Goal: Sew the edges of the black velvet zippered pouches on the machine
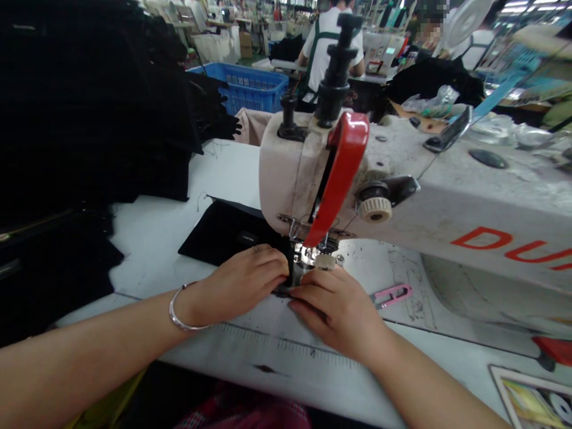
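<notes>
A black fabric piece (218, 229) with a small label lies on the white sewing table, its right end under the presser foot of the sewing machine (308, 155). My left hand (243, 280), with a silver bangle at the wrist, rests on the fabric just left of the needle area, its fingers curled and pressed together on the cloth. Close in front of the presser foot, my right hand (339, 307) has its fingers pinched at the fabric's near edge. Both hands are almost touching. The needle tip cannot be made out.
Tall stacks of black fabric (89, 119) fill the left side. Pink thread snips (393, 295) lie right of my right hand. Behind are a blue basket (254, 83) and a person in a white shirt (328, 47).
</notes>
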### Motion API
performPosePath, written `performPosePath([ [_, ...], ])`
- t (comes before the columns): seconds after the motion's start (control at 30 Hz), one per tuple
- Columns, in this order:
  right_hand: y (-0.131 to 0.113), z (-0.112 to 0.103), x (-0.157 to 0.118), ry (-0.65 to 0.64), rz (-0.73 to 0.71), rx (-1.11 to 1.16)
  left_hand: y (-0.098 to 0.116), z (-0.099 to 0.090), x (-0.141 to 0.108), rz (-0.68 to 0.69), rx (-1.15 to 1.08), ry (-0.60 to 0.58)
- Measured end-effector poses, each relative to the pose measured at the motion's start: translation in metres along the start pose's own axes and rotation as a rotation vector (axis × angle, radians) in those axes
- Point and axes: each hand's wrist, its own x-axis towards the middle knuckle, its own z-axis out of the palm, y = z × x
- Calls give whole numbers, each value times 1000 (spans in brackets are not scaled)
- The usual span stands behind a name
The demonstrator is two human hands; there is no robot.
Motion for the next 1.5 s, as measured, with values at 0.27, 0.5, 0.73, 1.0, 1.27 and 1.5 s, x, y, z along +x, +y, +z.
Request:
performPosePath([
  [0.27,3,10,9,80,-9,-243,-6,6,-2,-229,-143,102],
  [0.5,3,17,11,75,-87,-291,-6,5,-1,-172,-168,131],
  [0.73,1,16,6,112,-116,-148,-3,8,-11,119,48,60],
  [1.0,0,6,0,85,-60,-69,-2,10,-12,91,-51,79],
  [1.27,-3,3,2,27,-12,-50,-1,7,-9,143,40,30],
  [1.5,-2,4,-1,34,5,-68,-2,7,-10,129,60,-24],
])
